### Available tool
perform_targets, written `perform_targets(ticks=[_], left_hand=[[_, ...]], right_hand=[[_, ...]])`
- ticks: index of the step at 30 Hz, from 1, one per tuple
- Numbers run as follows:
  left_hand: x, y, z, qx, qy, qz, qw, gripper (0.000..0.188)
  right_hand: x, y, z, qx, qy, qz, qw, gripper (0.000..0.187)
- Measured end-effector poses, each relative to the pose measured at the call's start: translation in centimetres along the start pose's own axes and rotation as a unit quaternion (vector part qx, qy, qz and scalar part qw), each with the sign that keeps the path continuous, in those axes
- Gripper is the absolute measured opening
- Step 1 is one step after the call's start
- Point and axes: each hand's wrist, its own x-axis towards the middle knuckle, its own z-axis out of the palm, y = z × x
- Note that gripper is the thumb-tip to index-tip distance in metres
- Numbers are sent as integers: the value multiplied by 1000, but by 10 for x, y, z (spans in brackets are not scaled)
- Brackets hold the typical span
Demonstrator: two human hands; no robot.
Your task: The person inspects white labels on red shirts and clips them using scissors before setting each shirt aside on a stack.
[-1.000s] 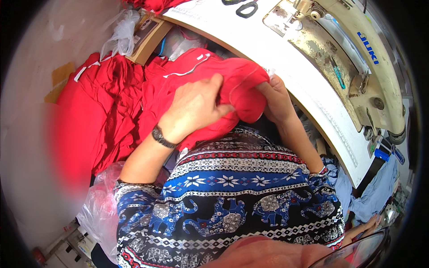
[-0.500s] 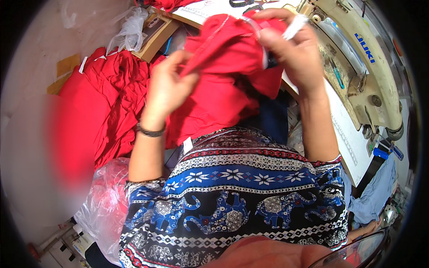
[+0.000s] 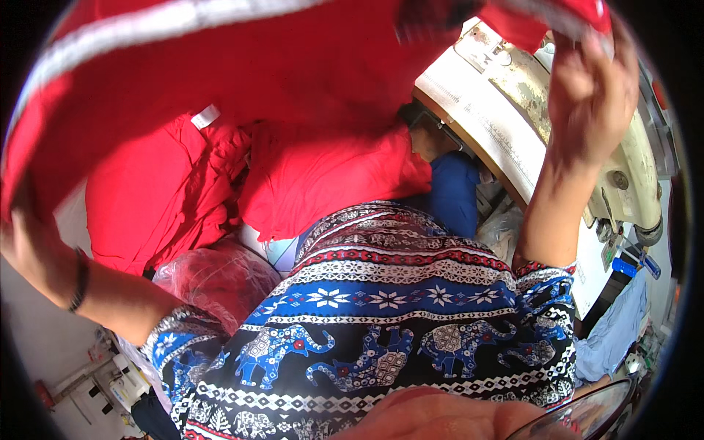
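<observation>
A red garment (image 3: 293, 70) with a whitish band along one edge is stretched wide across the upper part of the view. At the far left my left hand (image 3: 33, 246), with a dark bracelet at the wrist, is closed on one end of it; the fingers are partly cut off by the dark rim. On the upper right my right hand (image 3: 594, 95) pinches the other end, slightly blurred. Below the raised garment, another piece of red cloth (image 3: 330, 169) lies over my lap. Part of the garment is blurred and runs out of view at the top.
A heap of red cloth (image 3: 139, 198) with a white label lies at the left, above a clear plastic bag (image 3: 213, 282) holding red stuff. To the right stand a sewing machine (image 3: 631, 154) and its white table (image 3: 484, 110). Light blue cloth (image 3: 612, 330) hangs below.
My hands have moved far apart, the left one outward to the left and the right one outward to the right. The bunched red garment is now lifted and spread between them.
</observation>
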Motion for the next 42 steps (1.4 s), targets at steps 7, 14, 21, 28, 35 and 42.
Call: perform_targets(ticks=[7,14,21,28,35,42], left_hand=[[-89,19,-47,-184,-577,-56,794,29],[-149,-57,21,94,-516,-215,824,43],[-294,-61,81,60,-804,-127,578,78],[-206,-106,65,196,-332,-83,919,26],[-206,-191,22,219,-156,-135,954,22],[-139,-179,9,71,53,-235,968,24]], right_hand=[[-98,-39,-25,58,-34,173,983,41],[-131,45,21,-113,-212,476,846,52],[-285,145,1,-282,-504,454,679,78],[-266,128,-61,-425,-498,445,611,62],[-255,117,-71,-332,-401,493,697,50],[-206,105,10,-79,-312,615,720,41]])
